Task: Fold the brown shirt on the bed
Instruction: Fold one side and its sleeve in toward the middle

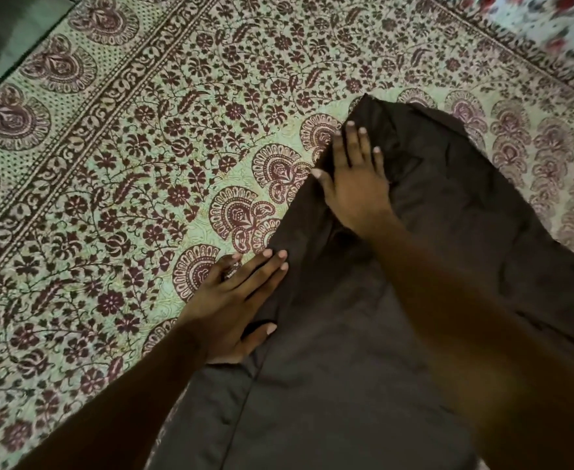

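The brown shirt (363, 351) lies spread on the bed, over a floral printed bedcover (126, 164), occupying the lower right of the head view with its far end bunched toward a point. The left hand (234, 310) rests flat at the shirt's left edge, fingers (272, 266) extended and held close together, thumb lying on the cloth; nothing is pinched. The right hand (356, 184) lies palm down further up the same edge, fingers slightly spread, pressing the fabric; it grips nothing either. Judged step: flattening and aligning a folded-in left side before the next fold. To do it well, both palms should sweep outward along the crease with even pressure, keeping the edge straight from hem to shoulder and pushing the wrinkles visible near the right hand toward the open side. The upper right part of the shirt looks loose and rumpled and will likely need smoothing before any cross fold. Surroundings: a second, red-flowered cloth (550, 25) at the top right corner, well apart; a dark floor area (4, 32) past the bed's edge at top left. Nothing lies on the shirt. The right forearm (482, 334) hides much of the shirt's middle, so its state there cannot be told.
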Demonstrator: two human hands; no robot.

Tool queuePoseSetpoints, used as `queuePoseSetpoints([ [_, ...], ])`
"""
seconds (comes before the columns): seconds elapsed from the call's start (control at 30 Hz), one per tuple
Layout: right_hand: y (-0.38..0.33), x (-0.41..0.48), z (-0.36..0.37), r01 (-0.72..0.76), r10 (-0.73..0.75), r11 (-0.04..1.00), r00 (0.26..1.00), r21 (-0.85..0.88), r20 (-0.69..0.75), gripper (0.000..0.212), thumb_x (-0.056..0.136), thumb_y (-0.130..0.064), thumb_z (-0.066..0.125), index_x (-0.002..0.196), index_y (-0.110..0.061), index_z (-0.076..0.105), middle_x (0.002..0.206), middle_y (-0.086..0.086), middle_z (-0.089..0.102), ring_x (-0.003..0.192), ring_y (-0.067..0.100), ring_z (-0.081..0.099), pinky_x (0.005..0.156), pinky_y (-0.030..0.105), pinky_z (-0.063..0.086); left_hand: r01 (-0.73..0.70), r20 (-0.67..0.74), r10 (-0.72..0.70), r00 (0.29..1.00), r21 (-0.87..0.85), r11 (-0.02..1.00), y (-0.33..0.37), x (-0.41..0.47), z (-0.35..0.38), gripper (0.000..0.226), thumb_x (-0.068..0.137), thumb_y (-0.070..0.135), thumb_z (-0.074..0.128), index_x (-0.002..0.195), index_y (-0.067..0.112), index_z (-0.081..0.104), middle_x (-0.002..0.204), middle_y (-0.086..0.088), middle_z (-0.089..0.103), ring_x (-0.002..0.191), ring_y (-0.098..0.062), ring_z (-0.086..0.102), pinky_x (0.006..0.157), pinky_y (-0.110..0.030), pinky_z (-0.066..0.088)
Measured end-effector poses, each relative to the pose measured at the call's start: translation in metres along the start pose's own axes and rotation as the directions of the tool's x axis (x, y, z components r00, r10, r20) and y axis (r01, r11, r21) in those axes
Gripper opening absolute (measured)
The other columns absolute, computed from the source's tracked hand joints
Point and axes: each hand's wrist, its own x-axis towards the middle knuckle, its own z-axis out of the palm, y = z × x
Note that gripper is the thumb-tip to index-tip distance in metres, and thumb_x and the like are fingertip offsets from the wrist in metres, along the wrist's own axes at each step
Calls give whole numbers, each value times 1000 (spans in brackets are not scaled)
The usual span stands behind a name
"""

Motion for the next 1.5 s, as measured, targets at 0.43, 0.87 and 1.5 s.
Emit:
queuePoseSetpoints([
  [0.43,5,-88,11,-65,61,997,995,41,82,71,102,-70,25,164,-39,13,174,7,2,161,30,3,127,58,11,-9,-25,10,1000,53,999,-1,-1,0,92,94,65,41,165,13,13,175,-3,2,161,-20,9,123,-52,21],
  [0.87,-33,-202,34,-45,32,992,993,114,110,73,99,-75,23,163,-44,7,174,8,-5,160,34,-2,125,63,6,-77,21,76,997,63,995,58,-165,51,85,99,60,46,164,13,20,174,-5,12,160,-25,15,125,-53,24],
  [1.5,177,-262,-24,-527,698,567,716,633,-29,36,98,-41,61,116,-10,67,109,14,73,112,34,65,91,35,48,8,-76,-10,997,-18,1000,180,122,-24,79,98,54,48,163,19,21,174,-6,9,156,-31,22,117,-54,36],
])
